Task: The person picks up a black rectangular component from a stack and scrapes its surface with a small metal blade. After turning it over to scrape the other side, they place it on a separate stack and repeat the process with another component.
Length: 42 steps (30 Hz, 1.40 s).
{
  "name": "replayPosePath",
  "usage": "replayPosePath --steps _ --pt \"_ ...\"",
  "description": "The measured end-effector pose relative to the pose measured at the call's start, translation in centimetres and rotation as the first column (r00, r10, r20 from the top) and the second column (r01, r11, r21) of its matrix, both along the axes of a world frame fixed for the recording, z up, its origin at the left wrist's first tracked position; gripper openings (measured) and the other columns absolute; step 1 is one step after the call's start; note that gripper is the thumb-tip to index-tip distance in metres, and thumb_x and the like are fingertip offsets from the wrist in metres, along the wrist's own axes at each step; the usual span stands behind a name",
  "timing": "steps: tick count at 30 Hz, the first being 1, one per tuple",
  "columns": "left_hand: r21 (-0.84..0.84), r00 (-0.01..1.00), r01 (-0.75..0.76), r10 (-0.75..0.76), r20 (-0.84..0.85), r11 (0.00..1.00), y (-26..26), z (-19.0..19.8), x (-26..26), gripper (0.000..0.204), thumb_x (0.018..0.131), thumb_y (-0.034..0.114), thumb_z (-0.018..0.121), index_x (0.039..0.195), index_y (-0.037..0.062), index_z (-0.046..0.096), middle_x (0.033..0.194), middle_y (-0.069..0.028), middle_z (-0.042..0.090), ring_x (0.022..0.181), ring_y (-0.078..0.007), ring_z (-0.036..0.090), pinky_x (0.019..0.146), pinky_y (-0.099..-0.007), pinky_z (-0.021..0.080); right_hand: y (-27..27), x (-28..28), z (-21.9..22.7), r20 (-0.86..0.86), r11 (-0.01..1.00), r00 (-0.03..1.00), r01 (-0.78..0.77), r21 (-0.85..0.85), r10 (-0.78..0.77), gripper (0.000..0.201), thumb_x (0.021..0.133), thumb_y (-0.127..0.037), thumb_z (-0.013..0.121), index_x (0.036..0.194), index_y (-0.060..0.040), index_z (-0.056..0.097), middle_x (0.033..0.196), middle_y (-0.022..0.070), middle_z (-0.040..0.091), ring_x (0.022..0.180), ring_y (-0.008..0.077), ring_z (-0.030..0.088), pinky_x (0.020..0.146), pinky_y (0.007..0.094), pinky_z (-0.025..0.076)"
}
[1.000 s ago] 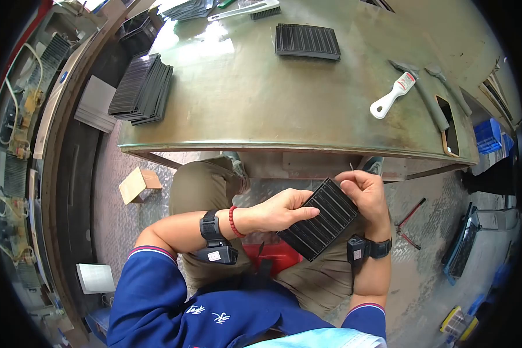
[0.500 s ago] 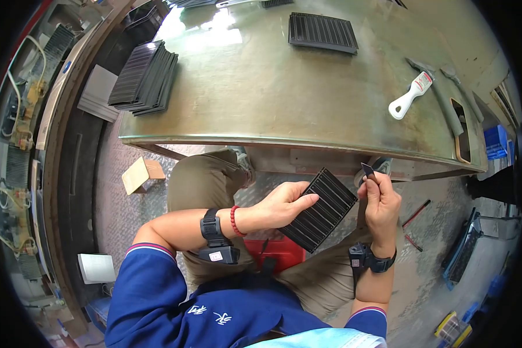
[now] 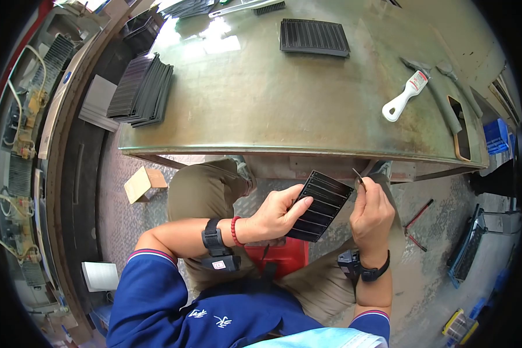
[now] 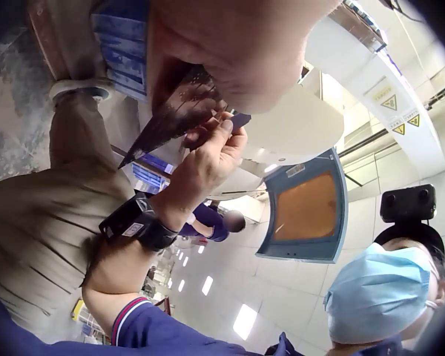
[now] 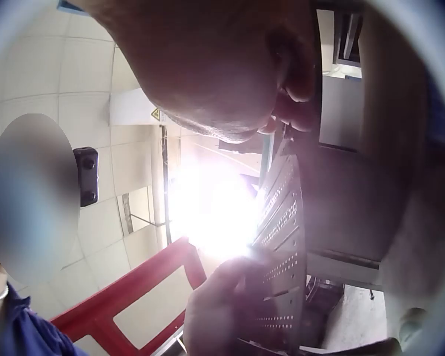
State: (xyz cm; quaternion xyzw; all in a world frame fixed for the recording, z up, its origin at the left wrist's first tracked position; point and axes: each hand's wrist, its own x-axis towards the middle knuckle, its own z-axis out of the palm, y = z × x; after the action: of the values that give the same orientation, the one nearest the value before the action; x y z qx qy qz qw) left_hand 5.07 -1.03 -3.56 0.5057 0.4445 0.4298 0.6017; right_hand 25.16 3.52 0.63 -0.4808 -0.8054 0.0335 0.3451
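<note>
My left hand grips a thin black slotted panel by its left edge, thumb across its face. The panel is held tilted above my lap. Rows of small holes show on the panel in the right wrist view. Close to its upper right edge, my right hand pinches a small, thin dark blade-like piece between thumb and fingers. In the left wrist view, the dark tip of this piece sticks out past the fingertips; its other end is hidden in the hand.
Ahead is a glossy greenish table. It bears a tall stack of black panels at left, a smaller stack farther back, a white-handled tool, and a phone by the right edge. A wooden block is on the floor.
My right hand moved away from the panel's edge, lifting the small dark piece into sight, then came back nearer that edge. The panel has turned steeper in my left hand.
</note>
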Motion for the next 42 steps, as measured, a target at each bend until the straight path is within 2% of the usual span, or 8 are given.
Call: replayPosePath --steps 2,5,7,8,14,18,26,42 --pt "0.043 0.996 -0.015 0.019 -0.082 0.999 -0.1 -0.2 0.1 0.024 0.095 0.010 0.052 0.114 -0.0039 0.055 0.084 -0.0108 0.067 0.078 -0.0066 0.057 0.067 -0.0247 0.049 -0.3 -0.4 0.0 0.037 1.000 0.999 0.004 0.019 -0.004 0.021 0.082 0.003 0.060 0.102 0.0019 0.056 0.081 0.0150 0.060 0.068 0.0308 0.061 0.060 0.0374 0.050" --pt "0.186 0.976 -0.032 0.071 -0.208 0.982 -0.1 0.2 0.6 0.036 0.090 0.003 0.053 0.125 -0.0025 0.046 0.085 -0.0158 0.065 0.076 -0.0163 0.065 0.067 -0.0286 0.051 -0.8 -1.3 -0.4 0.067 0.998 0.996 -0.056 0.040 0.053 0.027 0.079 0.005 0.059 0.106 0.0044 0.055 0.082 0.0148 0.060 0.069 0.0293 0.061 0.061 0.0355 0.051" --pt "0.360 0.964 -0.032 0.123 -0.234 0.932 -0.1 0.8 1.1 0.044 0.089 -0.006 0.049 0.131 -0.0040 0.038 0.100 -0.0128 0.065 0.090 -0.0137 0.063 0.080 -0.0248 0.049 -1.1 -1.9 -0.5 0.060 0.987 0.990 -0.136 0.090 0.131 0.032 0.077 0.005 0.058 0.109 0.0067 0.055 0.083 0.0147 0.060 0.068 0.0277 0.062 0.060 0.0342 0.052" --pt "0.401 0.956 -0.006 0.123 -0.268 0.916 0.0 1.3 1.1 0.048 0.086 -0.007 0.051 0.131 -0.0042 0.037 0.097 -0.0157 0.065 0.085 -0.0219 0.067 0.075 -0.0271 0.051 -1.3 -2.1 -0.6 0.076 0.981 0.985 -0.160 0.110 0.152 0.034 0.077 0.004 0.058 0.110 0.0082 0.055 0.084 0.0142 0.061 0.066 0.0253 0.061 0.058 0.0330 0.052" --pt "0.470 0.917 0.048 0.148 -0.370 0.881 0.0 0.4 1.0 0.050 0.084 -0.005 0.054 0.131 -0.0040 0.038 0.093 -0.0163 0.065 0.069 -0.0306 0.067 0.059 -0.0325 0.053 -2.2 -2.9 -0.7 0.117 0.971 0.979 -0.184 0.154 0.167 0.035 0.076 0.001 0.060 0.110 0.0102 0.056 0.086 0.0138 0.060 0.064 0.0209 0.058 0.054 0.0301 0.051" --pt "0.471 0.893 0.067 0.158 -0.421 0.880 0.1 -0.1 0.9 0.050 0.083 -0.005 0.055 0.131 -0.0048 0.038 0.091 -0.0152 0.066 0.065 -0.0289 0.067 0.056 -0.0319 0.052 -2.2 -3.1 -0.6 0.125 0.969 0.981 -0.172 0.175 0.151 0.033 0.077 0.000 0.061 0.108 0.0103 0.056 0.084 0.0132 0.060 0.063 0.0202 0.058 0.053 0.0294 0.050" --pt "0.650 0.850 0.106 0.270 -0.452 0.753 0.6 0.2 0.7 0.047 0.082 -0.002 0.059 0.125 -0.0085 0.045 0.064 -0.0136 0.059 0.046 -0.0267 0.058 0.043 -0.0335 0.045 -2.1 -3.2 -0.7 0.121 0.969 0.984 -0.151 0.195 0.129 0.026 0.080 -0.001 0.061 0.104 0.0086 0.056 0.077 0.0099 0.056 0.061 0.0188 0.056 0.051 0.0285 0.048" --pt "0.771 0.823 0.159 0.349 -0.449 0.616 0.9 0.7 0.4 0.039 0.078 -0.005 0.061 0.115 -0.0126 0.052 0.061 -0.0116 0.059 0.047 -0.0243 0.058 0.044 -0.0318 0.046 -1.9 -2.9 -0.9 0.109 0.984 0.985 -0.144 0.106 0.132 0.023 0.081 -0.002 0.059 0.103 0.0062 0.055 0.070 0.0079 0.050 0.060 0.0204 0.054 0.051 0.0311 0.047"
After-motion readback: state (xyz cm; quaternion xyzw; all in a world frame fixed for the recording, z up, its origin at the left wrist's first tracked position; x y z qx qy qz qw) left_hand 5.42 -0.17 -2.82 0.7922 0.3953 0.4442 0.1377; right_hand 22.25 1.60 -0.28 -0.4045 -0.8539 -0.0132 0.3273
